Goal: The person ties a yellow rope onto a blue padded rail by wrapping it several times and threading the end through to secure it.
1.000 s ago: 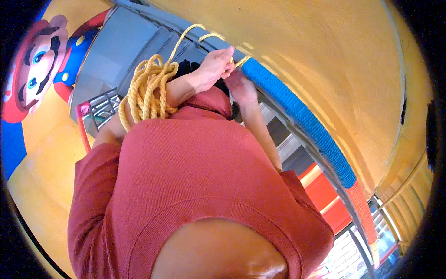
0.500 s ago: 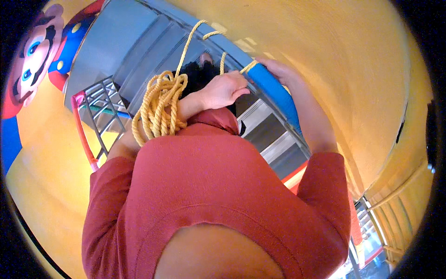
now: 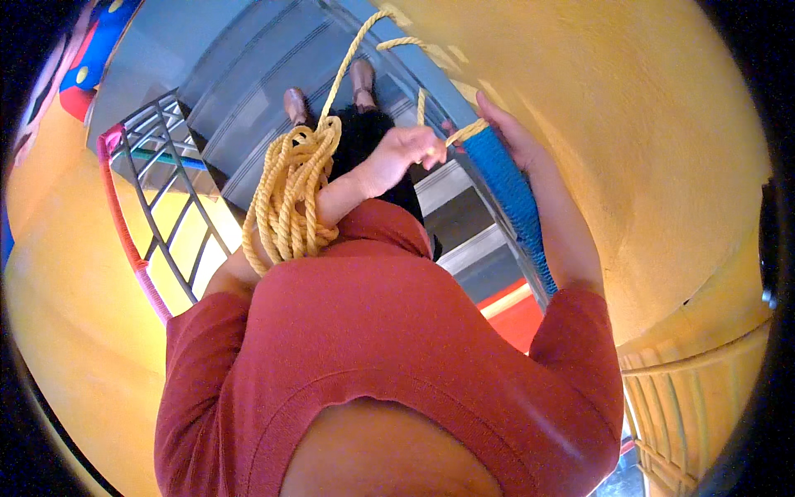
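A thick coil of yellow rope (image 3: 290,195) hangs around my left forearm. From its top, one strand runs up to the far part of the handrail, where loose loops lie. My left hand (image 3: 406,153) pinches the rope close beside the rail. A turn of this rope crosses the rail at the end of a blue cord wrapping (image 3: 507,186), whose tight turns cover the nearer stretch of rail. My right hand (image 3: 515,137) is around the handrail (image 3: 439,87) at that turn, fingertips just showing on the inner side; the palm is hidden.
Grey stairs (image 3: 248,79) lie below, with my feet on them. To the left stands a metal lattice railing (image 3: 170,182) with its top rail wrapped in pink and red. A curved yellow wall (image 3: 646,166) rises close on the right. A painted cartoon figure (image 3: 87,70) is at the far left.
The view has shifted, bringing both feet into sight. My left hand has turned, its fingers now pinching the rope nearer the rail. My right hand stays at the rail.
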`<state>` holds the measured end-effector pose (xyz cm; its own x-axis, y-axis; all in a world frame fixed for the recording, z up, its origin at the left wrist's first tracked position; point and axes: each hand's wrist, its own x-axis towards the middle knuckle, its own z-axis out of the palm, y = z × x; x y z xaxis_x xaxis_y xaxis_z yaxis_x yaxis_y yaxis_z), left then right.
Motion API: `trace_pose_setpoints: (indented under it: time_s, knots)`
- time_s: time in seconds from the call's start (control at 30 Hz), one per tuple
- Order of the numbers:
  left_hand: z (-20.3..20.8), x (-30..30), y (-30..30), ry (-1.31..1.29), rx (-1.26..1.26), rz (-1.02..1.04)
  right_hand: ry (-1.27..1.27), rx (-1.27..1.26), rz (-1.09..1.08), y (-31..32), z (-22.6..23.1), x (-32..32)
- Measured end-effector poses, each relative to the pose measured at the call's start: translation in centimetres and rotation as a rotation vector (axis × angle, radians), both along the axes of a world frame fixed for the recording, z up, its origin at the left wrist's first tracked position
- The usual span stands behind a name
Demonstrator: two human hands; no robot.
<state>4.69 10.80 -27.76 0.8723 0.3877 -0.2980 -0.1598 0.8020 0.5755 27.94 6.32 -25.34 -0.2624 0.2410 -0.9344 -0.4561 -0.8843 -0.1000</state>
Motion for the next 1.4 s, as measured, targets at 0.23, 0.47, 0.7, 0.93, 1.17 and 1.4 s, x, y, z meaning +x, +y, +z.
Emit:
trace_pose_setpoints:
  time_s: [0.23, 0.47, 0.7, 0.93, 1.17, 1.4]
  knots:
    - [-2.6, 0.6, -1.3, 0.009, -0.517, 0.194, -0.029, 0.042, -0.067, -0.7, -0.4, -0.7]
    - [-4.8, 2.1, -2.5, -0.003, -0.739, 0.248, 0.061, 0.1, -0.104, 0.4, 1.1, -3.1]
    - [-4.1, 4.3, -3.6, -0.068, -0.661, 0.256, 0.021, 0.051, 0.262, -0.1, -1.2, -0.8]
    - [-5.7, 7.5, -4.6, 0.485, -0.174, 0.186, -0.197, 0.064, 0.336, 1.3, 0.2, -1.1]
    - [-7.4, 9.0, -5.9, 0.424, -0.241, 0.228, -0.212, 0.32, 0.418, 0.0, -2.4, 0.7]
    - [-4.3, 8.5, -5.0, 0.395, -0.288, 0.228, -0.383, 0.351, 0.524, 0.4, -1.3, 0.5]
